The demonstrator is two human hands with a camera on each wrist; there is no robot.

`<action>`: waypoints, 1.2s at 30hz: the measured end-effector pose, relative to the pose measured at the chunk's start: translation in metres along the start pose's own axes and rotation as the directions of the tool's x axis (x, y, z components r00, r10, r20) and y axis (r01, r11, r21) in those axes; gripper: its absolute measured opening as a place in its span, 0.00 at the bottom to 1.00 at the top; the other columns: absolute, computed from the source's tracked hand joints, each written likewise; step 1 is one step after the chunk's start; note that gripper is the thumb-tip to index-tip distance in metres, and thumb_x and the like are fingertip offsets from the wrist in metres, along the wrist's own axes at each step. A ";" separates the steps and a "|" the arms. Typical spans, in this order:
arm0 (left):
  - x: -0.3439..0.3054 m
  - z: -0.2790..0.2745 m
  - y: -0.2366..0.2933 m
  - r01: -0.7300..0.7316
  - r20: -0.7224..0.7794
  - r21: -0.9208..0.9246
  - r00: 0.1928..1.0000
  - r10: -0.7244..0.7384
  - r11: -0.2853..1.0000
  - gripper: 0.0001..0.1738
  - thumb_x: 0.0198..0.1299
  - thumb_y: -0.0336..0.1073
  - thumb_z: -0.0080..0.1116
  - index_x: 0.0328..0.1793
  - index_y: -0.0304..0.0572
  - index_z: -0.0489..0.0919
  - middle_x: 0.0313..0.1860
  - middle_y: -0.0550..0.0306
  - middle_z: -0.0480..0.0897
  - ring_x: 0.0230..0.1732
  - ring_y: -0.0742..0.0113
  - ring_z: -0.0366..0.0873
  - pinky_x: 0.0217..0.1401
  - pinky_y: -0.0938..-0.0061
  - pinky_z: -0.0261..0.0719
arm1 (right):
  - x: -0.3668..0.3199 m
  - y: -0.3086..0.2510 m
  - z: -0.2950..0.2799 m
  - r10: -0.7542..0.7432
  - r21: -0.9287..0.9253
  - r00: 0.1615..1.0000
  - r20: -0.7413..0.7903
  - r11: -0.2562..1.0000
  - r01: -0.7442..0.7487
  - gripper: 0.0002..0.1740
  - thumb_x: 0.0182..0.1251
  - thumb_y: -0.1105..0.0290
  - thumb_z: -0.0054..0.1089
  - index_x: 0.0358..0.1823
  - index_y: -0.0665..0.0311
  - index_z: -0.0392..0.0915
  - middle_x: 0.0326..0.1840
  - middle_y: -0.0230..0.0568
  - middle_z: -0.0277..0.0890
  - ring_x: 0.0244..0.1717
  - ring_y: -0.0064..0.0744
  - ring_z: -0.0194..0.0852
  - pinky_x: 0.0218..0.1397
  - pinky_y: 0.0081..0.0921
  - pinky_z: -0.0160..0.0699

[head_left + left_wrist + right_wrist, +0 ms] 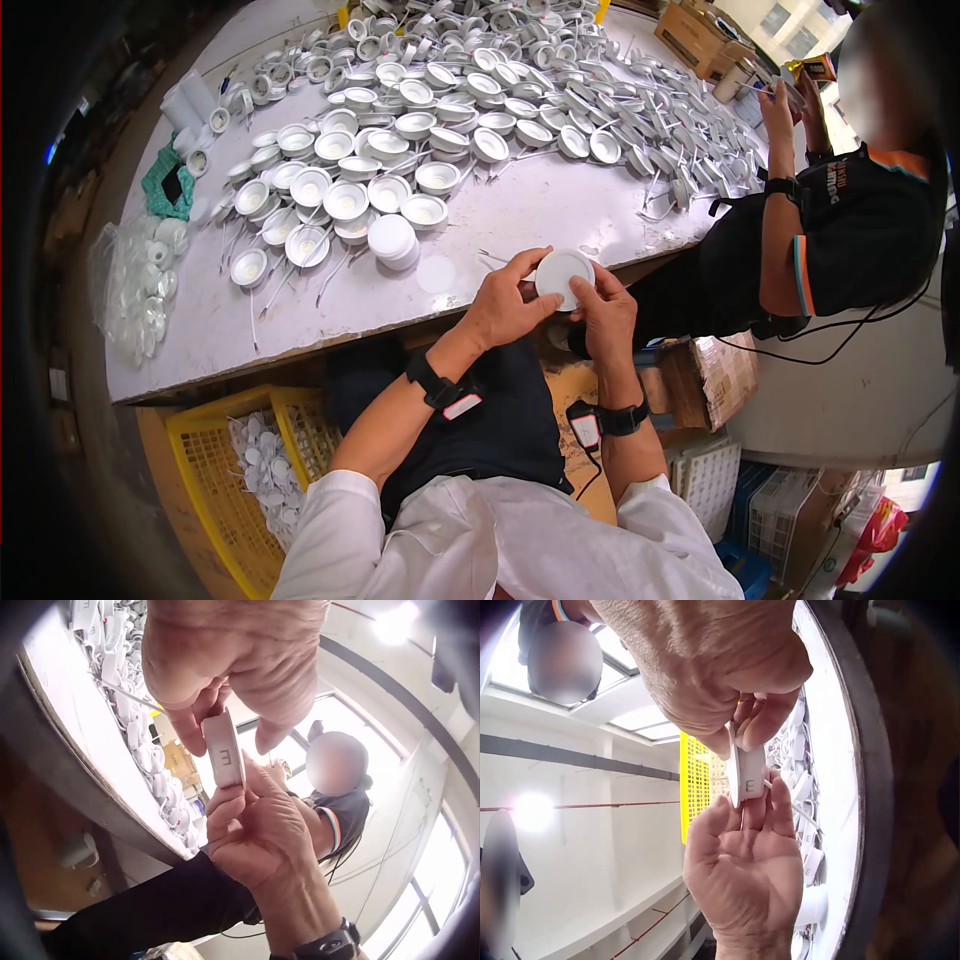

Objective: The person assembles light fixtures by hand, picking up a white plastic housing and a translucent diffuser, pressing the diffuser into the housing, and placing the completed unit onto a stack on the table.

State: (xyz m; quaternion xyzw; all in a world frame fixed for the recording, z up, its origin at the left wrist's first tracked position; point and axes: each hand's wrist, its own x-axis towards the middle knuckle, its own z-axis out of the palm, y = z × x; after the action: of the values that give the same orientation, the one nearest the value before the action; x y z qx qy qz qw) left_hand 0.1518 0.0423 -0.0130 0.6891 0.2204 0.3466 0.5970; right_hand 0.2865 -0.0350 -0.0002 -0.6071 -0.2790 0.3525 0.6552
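Over the table's front edge, both hands hold one round white downlight (pixel 565 278), its flat white face turned up in the head view. My left hand (pixel 507 306) grips it from the left, thumb on the rim. On the other side my right hand (pixel 608 318) pinches it, thumb resting at the edge of the face. In the left wrist view the downlight (pixel 223 751) stands edge-on with a letter mark on its side wall. Beside the hands, a short stack of white discs (pixel 393 240) and one thin translucent disc (pixel 437 273) lie on the table.
Many white downlights (pixel 415 125) with wires cover the table (pixel 520 225). A clear bag of white parts (pixel 140 290) and a green cloth item (pixel 167 185) lie left. Below stands a yellow crate (pixel 215 500) of white pieces. Another person (pixel 830 240) works at right near a cardboard box (pixel 700 40).
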 end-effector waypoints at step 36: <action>-0.408 -0.256 -0.032 0.559 -0.810 -0.338 0.237 -0.536 0.757 0.19 0.56 0.29 0.51 0.56 0.36 0.71 0.42 0.57 0.78 0.36 0.69 0.78 0.28 0.79 0.77 | 0.003 0.055 0.120 -0.354 -0.485 0.587 0.728 0.339 0.806 0.25 0.47 0.67 0.67 0.49 0.65 0.74 0.56 0.49 0.63 0.61 0.54 0.55 0.59 0.44 0.59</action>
State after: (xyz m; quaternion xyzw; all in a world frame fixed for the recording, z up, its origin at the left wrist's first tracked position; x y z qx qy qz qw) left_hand -0.3048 -0.0731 -0.1202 0.2947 0.7218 0.4138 0.4700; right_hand 0.1865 0.0397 -0.0417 -0.5622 -0.7670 0.0639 0.3026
